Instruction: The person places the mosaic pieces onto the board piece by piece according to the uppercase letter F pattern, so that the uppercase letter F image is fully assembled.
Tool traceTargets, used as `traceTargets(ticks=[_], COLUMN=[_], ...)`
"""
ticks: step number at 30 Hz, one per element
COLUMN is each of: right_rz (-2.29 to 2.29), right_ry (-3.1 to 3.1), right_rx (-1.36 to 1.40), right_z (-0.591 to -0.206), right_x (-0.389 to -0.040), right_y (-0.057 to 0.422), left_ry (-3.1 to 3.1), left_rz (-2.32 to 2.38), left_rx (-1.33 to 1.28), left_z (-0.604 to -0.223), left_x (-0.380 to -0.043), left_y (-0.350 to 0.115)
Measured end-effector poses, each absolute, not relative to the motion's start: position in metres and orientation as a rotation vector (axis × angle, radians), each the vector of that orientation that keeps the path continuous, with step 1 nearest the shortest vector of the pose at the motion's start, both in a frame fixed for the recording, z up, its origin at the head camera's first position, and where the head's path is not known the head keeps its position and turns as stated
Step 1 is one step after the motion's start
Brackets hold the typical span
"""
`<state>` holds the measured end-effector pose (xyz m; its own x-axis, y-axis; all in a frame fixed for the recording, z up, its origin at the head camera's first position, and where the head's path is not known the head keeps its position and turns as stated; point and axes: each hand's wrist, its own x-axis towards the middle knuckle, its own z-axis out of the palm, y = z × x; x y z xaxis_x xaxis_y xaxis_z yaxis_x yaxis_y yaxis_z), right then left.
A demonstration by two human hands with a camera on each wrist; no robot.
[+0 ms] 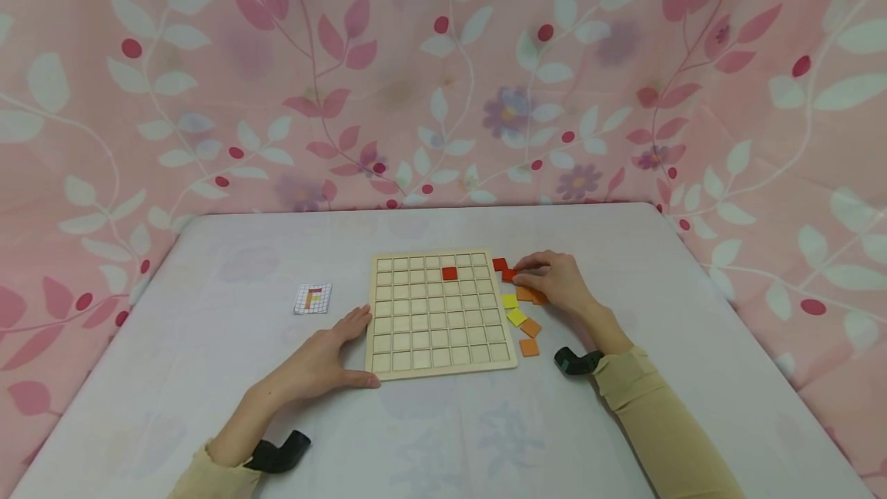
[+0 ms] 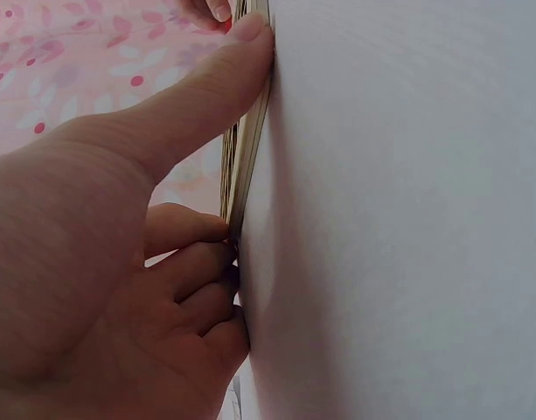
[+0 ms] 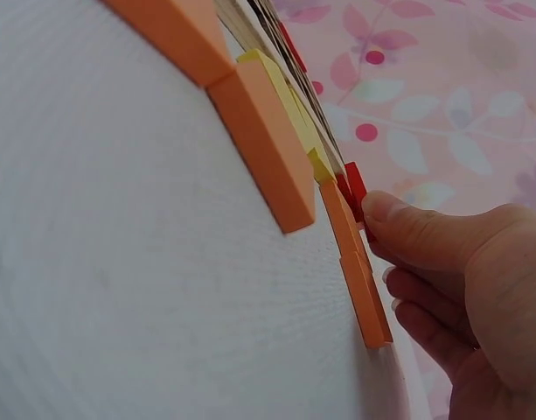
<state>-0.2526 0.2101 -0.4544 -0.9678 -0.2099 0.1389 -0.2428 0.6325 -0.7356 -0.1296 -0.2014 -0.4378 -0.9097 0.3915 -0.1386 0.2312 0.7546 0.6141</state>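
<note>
With the right hand [image 1: 560, 280], a red tile [image 1: 509, 275] is pinched just right of the board [image 1: 421, 322], touched at left by the spread left hand [image 1: 317, 359]; orange tiles [image 1: 524, 294] could be nudged by so close a grasp.

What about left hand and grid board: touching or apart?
Touching: left wrist view shows the left hand with its thumb against the edge of the grid board.

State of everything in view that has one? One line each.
Grid board: flat, one cell filled
Placed red tile: in a cell
Pinched red tile: in right hand
Other red tile: loose
Two yellow tiles: loose
Four orange tiles: loose
Pattern card: face up
Left hand: touching board's edge
</note>
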Motion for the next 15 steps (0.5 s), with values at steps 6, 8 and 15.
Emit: traceTargets(ticks=[6,8,15], right_rz=[1.285,1.287,1.282], right_ry=[-2.801,-2.800,-2.827], right_rx=[0.391,0.389,0.332], right_z=[-0.4527,-0.4523,-0.4484], right_x=[-0.2530,-0.2536,-0.2519], right_y=[0.2096,0.2094,0.2061], left_ry=[2.695,2.695,2.685], left_rz=[0.893,0.894,0.908], left_rx=[0.488,0.486,0.475], left_z=[-0.4381,-0.4380,-0.4369], left_x=[-0.1309,-0.1313,-0.1304], left_y=[-0.2019,-0.2020,-0.2013])
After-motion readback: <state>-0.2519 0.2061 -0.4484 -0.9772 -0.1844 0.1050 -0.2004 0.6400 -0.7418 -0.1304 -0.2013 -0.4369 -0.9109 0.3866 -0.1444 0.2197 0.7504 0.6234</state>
